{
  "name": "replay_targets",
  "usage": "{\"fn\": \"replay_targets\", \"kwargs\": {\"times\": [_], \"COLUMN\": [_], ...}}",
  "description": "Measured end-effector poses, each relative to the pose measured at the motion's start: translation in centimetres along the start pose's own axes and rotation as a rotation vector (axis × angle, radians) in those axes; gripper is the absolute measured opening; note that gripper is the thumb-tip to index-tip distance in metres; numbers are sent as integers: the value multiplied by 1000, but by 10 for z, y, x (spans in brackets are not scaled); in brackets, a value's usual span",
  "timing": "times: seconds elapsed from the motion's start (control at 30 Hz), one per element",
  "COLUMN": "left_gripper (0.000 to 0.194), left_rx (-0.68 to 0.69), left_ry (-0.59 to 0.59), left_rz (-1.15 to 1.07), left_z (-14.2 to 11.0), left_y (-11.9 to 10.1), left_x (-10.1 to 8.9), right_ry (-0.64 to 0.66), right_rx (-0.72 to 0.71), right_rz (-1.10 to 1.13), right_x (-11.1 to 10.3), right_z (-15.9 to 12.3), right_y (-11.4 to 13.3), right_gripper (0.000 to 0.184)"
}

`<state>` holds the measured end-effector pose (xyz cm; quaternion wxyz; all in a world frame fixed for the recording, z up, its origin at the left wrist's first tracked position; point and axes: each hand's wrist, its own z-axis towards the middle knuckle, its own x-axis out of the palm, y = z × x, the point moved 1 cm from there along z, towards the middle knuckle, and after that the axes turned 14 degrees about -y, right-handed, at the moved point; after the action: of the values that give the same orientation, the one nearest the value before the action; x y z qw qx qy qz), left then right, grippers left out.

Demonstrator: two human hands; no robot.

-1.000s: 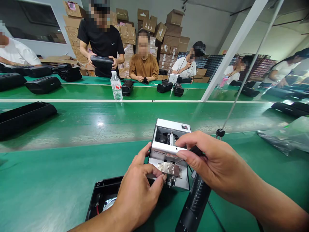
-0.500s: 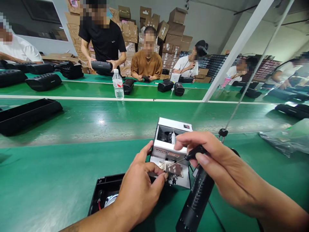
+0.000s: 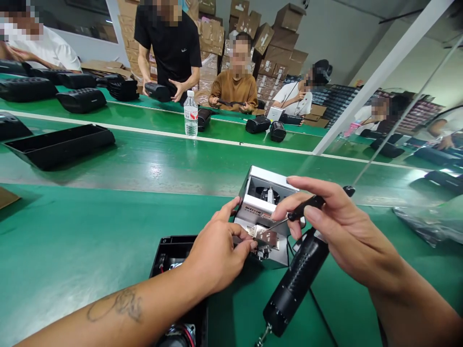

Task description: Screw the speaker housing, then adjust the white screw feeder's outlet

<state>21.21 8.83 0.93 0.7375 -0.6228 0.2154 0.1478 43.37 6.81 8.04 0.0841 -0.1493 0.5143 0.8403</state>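
Observation:
A small silver machine with an open top and a metal plate on its front stands on the green table. My left hand pinches that front plate between thumb and forefinger. My right hand holds a thin black-handled screwdriver, its tip resting on the plate. A black cylindrical power tool leans below my right hand. An open black speaker housing lies under my left forearm, with wires showing inside.
A green conveyor belt runs across, carrying a long black shell. A water bottle and black speakers stand beyond it. Several people work at the far side before stacked cartons. A clear plastic bag lies at the right.
The view has shifted down and left. My right hand has lifted off the machine's top and now grips the screwdriver clearly; my left hand stays pinched on the front plate.

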Motion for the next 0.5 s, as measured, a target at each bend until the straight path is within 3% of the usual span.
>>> {"fn": "replay_targets", "kwargs": {"times": [0.2,0.5], "left_gripper": [19,21], "left_rx": [-15,-4], "left_ry": [1,-32], "left_rz": [0,-11], "left_z": [1,1], "left_y": [-2,-2], "left_x": [-1,1], "right_ry": [37,-27], "right_rx": [26,-34], "right_rz": [-92,-176], "right_x": [0,9], "right_z": [5,8], "right_y": [6,8], "right_gripper": [46,45]}}
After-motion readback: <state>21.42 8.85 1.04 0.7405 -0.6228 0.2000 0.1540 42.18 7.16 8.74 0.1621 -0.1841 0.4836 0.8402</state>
